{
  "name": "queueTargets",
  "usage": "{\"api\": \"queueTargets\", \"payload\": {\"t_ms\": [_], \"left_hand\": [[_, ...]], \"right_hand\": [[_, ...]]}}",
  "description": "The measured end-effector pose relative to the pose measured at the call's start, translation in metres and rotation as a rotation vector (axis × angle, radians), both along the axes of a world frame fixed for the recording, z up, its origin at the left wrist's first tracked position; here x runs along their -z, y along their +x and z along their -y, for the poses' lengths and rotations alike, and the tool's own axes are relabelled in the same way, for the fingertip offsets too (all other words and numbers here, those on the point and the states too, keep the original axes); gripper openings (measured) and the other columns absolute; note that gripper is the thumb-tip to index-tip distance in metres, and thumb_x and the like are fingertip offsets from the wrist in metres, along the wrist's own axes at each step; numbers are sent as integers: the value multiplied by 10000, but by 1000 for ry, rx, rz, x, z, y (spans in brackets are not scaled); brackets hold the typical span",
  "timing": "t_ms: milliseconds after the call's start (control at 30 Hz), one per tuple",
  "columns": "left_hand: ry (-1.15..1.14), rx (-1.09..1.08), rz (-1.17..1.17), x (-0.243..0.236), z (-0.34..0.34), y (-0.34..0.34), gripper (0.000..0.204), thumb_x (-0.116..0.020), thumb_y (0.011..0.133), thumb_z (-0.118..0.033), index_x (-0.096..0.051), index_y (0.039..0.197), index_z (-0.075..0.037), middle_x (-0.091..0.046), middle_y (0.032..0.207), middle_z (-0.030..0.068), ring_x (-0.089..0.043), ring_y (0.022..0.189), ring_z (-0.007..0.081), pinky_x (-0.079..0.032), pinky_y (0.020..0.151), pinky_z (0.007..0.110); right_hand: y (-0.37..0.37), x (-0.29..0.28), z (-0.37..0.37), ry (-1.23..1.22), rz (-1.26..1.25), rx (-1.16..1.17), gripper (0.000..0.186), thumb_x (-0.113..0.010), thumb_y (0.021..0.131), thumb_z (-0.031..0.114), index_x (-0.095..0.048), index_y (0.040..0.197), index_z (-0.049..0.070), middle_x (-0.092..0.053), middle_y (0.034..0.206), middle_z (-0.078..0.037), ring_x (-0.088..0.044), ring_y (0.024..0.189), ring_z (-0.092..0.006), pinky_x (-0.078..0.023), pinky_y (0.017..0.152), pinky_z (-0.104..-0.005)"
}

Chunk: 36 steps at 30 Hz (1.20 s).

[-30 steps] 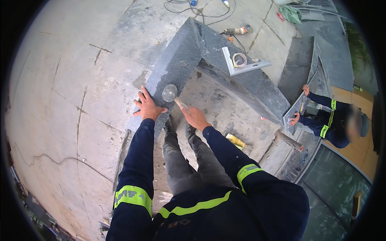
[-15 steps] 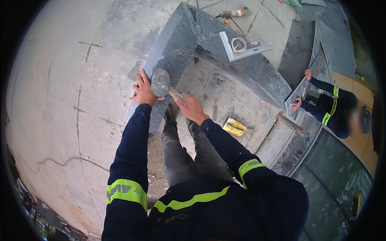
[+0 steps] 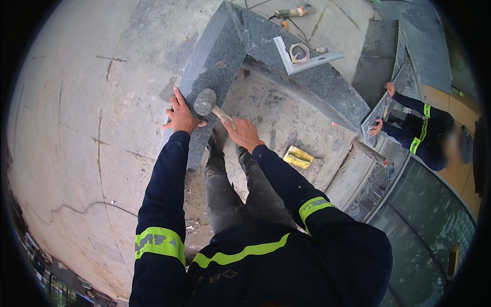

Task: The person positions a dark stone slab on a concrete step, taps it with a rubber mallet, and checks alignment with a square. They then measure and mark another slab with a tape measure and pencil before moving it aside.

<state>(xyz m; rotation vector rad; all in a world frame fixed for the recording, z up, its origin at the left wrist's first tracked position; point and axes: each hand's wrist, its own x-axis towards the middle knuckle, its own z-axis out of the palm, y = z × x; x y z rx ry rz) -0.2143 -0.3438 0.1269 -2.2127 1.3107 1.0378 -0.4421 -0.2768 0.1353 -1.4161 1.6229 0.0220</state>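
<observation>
Left hand (image 3: 182,117): fingers spread wide, laid across the left edge of the dark stone slab (image 3: 217,53)!
Right hand (image 3: 244,135): wrapped around the handle of the mallet (image 3: 205,102).
Mallet: head held over the slab, just beside the left hand; contact cannot be told.
Adjoining slab (image 3: 337,93): topped by a metal square (image 3: 322,61) and tape roll (image 3: 291,54).

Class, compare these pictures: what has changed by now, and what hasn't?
The view shifted: the stone slab sits higher in it, and the yellow tool, at first partly hidden by the right sleeve, shows fully. The mallet's head looks smaller than half a second ago, perhaps lowered. Unchanged: the right hand grips the mallet's handle, the left hand rests on the slab.
</observation>
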Motion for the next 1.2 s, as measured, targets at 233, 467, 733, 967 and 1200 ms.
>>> {"api": "queueTargets", "payload": {"t_ms": [233, 467, 733, 967, 1200], "left_hand": [[20, 9, 0, -9, 2, 0, 1747, -1108, 583, -391, 167, 1771, -282, -183, 1834, 22, -423, 1523, 487, -425, 1056, 915], [-27, 13, -5, -18, 2, 1, 1750, -1109, 582, -379, 172, 1771, -281, -180, 1840, 30, -421, 1525, 489, -424, 1059, 913], [2, 21, -1, -15, -1, 22, 1751, -1104, 586, -411, 180, 1769, -271, -161, 1847, 29, -414, 1531, 487, -430, 1052, 912], [4, 11, 8, -13, -7, 14, 1759, -1107, 579, -406, 182, 1769, -270, -137, 1855, 26, -406, 1540, 495, -421, 1051, 923], [-5, -15, -51, -23, -5, -7, 1753, -1110, 584, -359, 181, 1767, -288, -124, 1853, 1, -378, 1567, 493, -410, 1058, 927]], "right_hand": [[3, -1, -2, -66, -24, 12, 774, -549, 1091, 662, -738, 1026, -85, -725, 851, -329, -715, 872, -536, -538, 793, -595], [6, -14, 2, 24, -40, -3, 749, -549, 1079, 662, -762, 1085, -57, -745, 886, -332, -730, 900, -546, -555, 829, -630], [31, -5, -10, -48, -23, 46, 732, -552, 1095, 639, -735, 1012, -65, -720, 845, -307, -710, 857, -525, -526, 769, -591], [28, -15, -10, 37, -49, 5, 761, -538, 1089, 670, -743, 1040, -60, -731, 851, -296, -719, 867, -517, -536, 792, -593], [2, -20, -11, 89, -105, 176, 786, -507, 1076, 716, -749, 1083, -31, -751, 969, -316, -731, 1003, -514, -533, 885, -599]]}}
